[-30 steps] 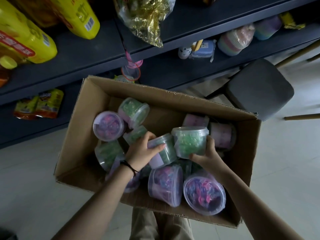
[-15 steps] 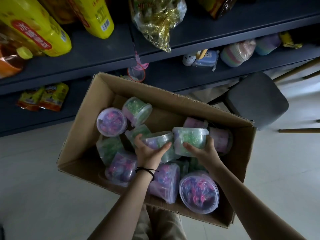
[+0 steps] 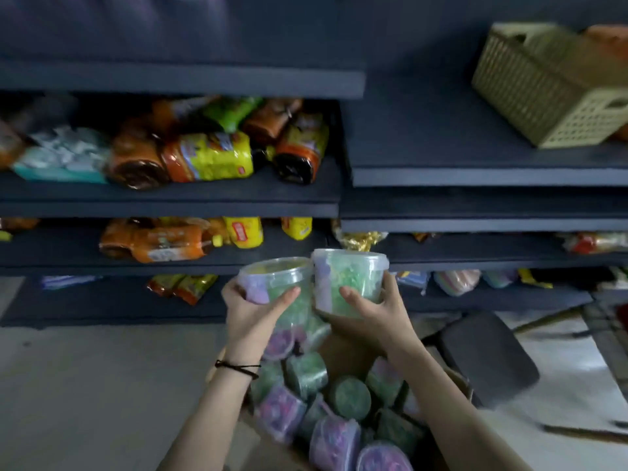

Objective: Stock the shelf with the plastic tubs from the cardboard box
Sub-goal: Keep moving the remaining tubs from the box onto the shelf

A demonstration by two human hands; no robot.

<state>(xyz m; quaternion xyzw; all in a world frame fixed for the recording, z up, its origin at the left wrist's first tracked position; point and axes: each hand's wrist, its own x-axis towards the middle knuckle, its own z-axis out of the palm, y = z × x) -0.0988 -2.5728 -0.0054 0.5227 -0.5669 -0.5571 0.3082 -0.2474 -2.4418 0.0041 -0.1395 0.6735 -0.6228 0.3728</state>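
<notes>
Head view, and both hands are up with a tub each! The left hand [image 3: 253, 314] grips a clear plastic tub [image 3: 275, 277] of green and purple pieces, tilted towards the camera, thumb laid across its near wall and fingers curled round the far side. The right hand [image 3: 370, 314] holds a second tub [image 3: 350, 277], upright, thumb pressed on the front, fingers wrapped round its right wall. The two tubs sit side by side, and their rims look to be touching. They hang above the far end of the cardboard box [image 3: 457, 377], level with the front edge of a low board of the dark shelf [image 3: 170, 205]. Below, more tubs [image 3: 306, 372] lie jumbled in the box. Snack bags [image 3: 210, 154] crowd the left boards, a woven basket [image 3: 543, 90] sits on an upper right board, and a dark stool [image 3: 486, 355] stands just right of the box.
</notes>
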